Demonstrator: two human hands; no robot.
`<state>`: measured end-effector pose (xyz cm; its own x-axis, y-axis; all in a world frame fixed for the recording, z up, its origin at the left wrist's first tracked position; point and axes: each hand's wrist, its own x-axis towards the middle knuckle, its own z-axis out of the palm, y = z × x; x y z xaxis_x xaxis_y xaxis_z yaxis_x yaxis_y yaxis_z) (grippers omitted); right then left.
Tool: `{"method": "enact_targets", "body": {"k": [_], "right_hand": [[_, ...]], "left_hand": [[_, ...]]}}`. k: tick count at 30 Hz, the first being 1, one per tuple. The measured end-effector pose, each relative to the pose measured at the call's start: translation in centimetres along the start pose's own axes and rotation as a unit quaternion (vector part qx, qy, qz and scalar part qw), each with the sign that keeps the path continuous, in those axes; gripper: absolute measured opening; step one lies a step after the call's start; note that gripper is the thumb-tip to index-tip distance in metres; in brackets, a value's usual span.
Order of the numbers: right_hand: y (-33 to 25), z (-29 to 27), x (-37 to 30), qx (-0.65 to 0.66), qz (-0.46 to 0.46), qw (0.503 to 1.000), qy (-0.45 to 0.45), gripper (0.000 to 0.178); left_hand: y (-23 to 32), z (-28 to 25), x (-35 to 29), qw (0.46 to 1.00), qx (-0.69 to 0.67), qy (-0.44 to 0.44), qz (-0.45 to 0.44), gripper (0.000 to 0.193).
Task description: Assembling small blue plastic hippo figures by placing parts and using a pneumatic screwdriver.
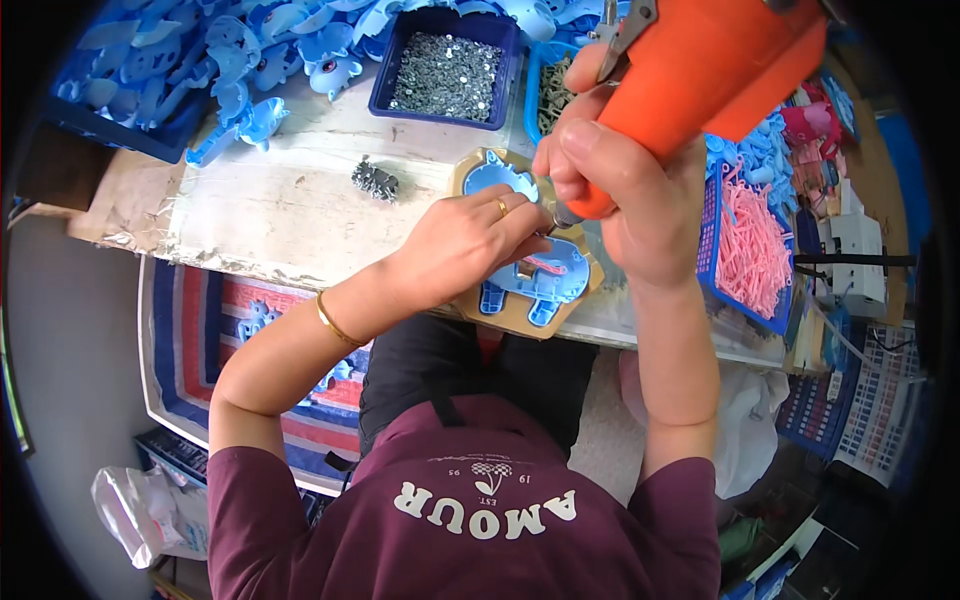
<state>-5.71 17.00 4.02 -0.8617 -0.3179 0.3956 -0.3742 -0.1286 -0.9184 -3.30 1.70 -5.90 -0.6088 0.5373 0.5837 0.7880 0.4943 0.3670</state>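
Observation:
My right hand (pixel 640 190) is wrapped round an orange powered screwdriver (pixel 690 75), its nose pointing down and left. Below the nose, a light-blue plastic toy shell (pixel 560 285) with short legs lies in a tan holder (pixel 520 322) at the table's front edge. A pink strip shows inside the shell. My left hand (pixel 470 235) reaches over the shell, its fingers closed together right beside the screwdriver's tip; whatever they pinch is hidden. A rounded blue shell piece (pixel 500 178) sits in the upper part of the holder.
Behind the holder stands a dark blue tray (pixel 378 95) of small metal screws. A small dark block bristling with screws (pixel 374 180) lies left of the holder. Blue toy parts (pixel 150 60) heap up at the far left. A blue basket (pixel 708 225) of pink strips stands right.

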Motion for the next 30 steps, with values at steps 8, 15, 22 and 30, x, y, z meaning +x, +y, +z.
{"method": "enact_targets", "body": {"k": [8, 15, 22, 30], "right_hand": [[0.0, -0.4, -0.9, 0.013, 0.003, 1.000, -0.002, 0.037], [0.1, -0.5, -1.2, 0.052, 0.004, 0.998, 0.018, 0.037], [0.7, -0.8, -2.1, 0.109, 0.005, 0.994, 0.015, 0.016], [3.0, -2.9, -4.8, 0.007, 0.071, 0.996, 0.044, 0.036]], "left_hand": [[0.9, 1.4, -0.6, 0.992, -0.111, 0.018, -0.053, 0.017], [1.4, 1.4, -0.5, 0.986, -0.151, 0.005, -0.065, 0.016], [2.8, 1.1, -0.7, 0.992, -0.095, -0.022, -0.077, 0.026], [2.8, 1.7, -1.4, 0.998, -0.017, -0.054, -0.009, 0.038]]}}
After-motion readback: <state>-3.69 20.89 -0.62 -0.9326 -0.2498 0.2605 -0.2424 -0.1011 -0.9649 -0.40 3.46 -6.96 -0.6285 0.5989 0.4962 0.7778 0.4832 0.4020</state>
